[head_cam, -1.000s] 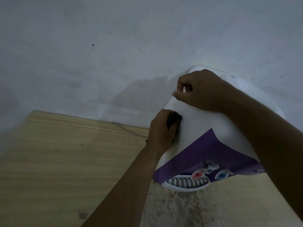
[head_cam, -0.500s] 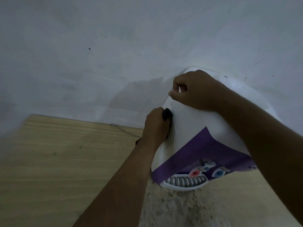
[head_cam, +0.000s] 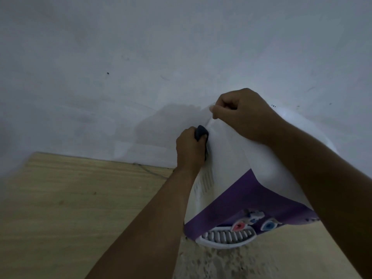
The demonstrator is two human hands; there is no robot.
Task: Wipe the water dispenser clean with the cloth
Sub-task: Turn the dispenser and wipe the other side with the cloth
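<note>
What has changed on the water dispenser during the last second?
The left hand, gripping the dark cloth, slid up the white side of the water dispenser toward its top edge, uncovering the vent slots below it. The right hand kept holding the top corner.

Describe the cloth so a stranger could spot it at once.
Start at the white-and-purple dispenser by the wall. On its vented side, the left hand grips a small wad against it. That is the cloth: the only dark thing there, poking out above the knuckles.
</note>
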